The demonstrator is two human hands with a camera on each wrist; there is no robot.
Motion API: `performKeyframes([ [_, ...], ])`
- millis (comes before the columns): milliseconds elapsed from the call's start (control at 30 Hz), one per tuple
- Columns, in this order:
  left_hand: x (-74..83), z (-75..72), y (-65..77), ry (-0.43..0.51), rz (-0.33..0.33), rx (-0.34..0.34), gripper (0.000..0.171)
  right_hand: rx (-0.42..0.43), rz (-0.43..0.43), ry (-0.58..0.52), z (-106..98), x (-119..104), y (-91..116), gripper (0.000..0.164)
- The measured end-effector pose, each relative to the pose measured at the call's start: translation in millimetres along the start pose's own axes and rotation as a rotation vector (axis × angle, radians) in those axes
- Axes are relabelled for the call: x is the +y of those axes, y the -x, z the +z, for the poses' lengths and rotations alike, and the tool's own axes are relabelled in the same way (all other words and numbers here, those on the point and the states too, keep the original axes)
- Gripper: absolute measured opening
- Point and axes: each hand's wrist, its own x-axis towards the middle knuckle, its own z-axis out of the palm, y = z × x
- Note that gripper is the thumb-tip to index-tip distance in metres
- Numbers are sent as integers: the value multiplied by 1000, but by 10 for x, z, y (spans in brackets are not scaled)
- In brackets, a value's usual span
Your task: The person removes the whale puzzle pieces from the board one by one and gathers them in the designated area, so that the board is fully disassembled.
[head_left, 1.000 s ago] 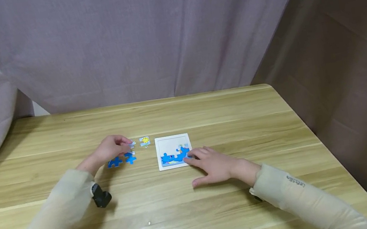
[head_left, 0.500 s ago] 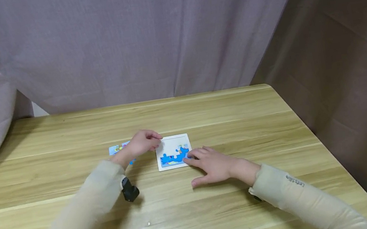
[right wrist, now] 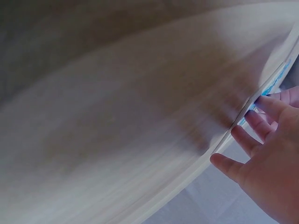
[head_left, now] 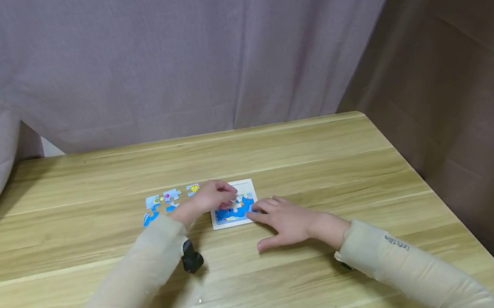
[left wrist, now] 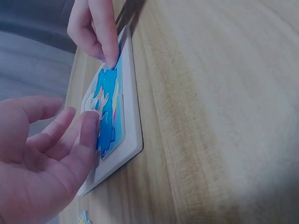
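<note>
A square white puzzle tray point(head_left: 245, 182) lies on the table, its lower part filled with blue puzzle pieces point(head_left: 241, 211). My left hand point(head_left: 210, 196) is over the tray's left side, thumb and fingers drawn together around a puzzle piece, mostly hidden by the fingers. In the left wrist view the thumb tip comes right down to the assembled pieces point(left wrist: 108, 88). My right hand point(head_left: 286, 219) rests on the tray's lower right corner with fingers stretched out and thumb spread on the table side. The right wrist view shows its fingertips along the tray's edge point(right wrist: 238, 119).
Several loose puzzle pieces lie left of the tray, among them a sun piece point(head_left: 193, 189), a light-blue piece point(head_left: 152, 201) and a blue piece point(head_left: 150, 216). My left forearm covers part of this group. A curtain point(head_left: 139, 58) hangs behind the wooden table point(head_left: 304, 150).
My left hand has moved right, from the loose pieces across the tray's left rim to above its middle. The right hand and the tray have stayed in place.
</note>
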Motion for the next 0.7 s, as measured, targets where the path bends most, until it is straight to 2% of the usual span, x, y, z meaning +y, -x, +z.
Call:
performKeyframes([
  [267, 6, 14, -3, -43, 27, -30, 27, -11, 4, -4, -23, -13, 3, 80],
  [400, 21, 26, -1, -56, 20, -23, 29, -16, 9, -6, -22, -15, 1, 80],
  [700, 40, 91, -27, -150, 70, 6, 22, -1, 0, 19, -16, -14, 5, 80],
])
